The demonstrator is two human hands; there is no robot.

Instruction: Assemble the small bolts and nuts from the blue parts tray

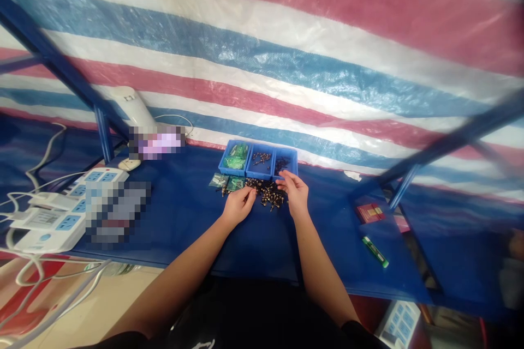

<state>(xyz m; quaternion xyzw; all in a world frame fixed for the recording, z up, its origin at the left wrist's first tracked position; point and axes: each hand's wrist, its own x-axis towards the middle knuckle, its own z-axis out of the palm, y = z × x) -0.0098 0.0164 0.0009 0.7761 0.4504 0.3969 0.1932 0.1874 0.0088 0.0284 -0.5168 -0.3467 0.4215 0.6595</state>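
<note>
A heap of small dark screw-like parts (268, 193) lies on the blue table top (184, 212), in front of three small blue bins (258, 161). My left hand (238, 205) rests at the heap's left edge with its fingers pinched together; what they hold is too small to name. My right hand (293, 192) is at the heap's right edge, just below the right bin, fingers curled in a pinch. The left bin holds green pieces, the other two hold dark parts. Small green packets (227, 181) lie left of the heap.
White power strips with cables (53, 212) crowd the table's left end beside a white device (133, 109). A red box (369, 211) and a green marker (374, 251) lie to the right. Blue frame posts (104, 133) rise at both sides. A striped tarp (286, 60) hangs behind.
</note>
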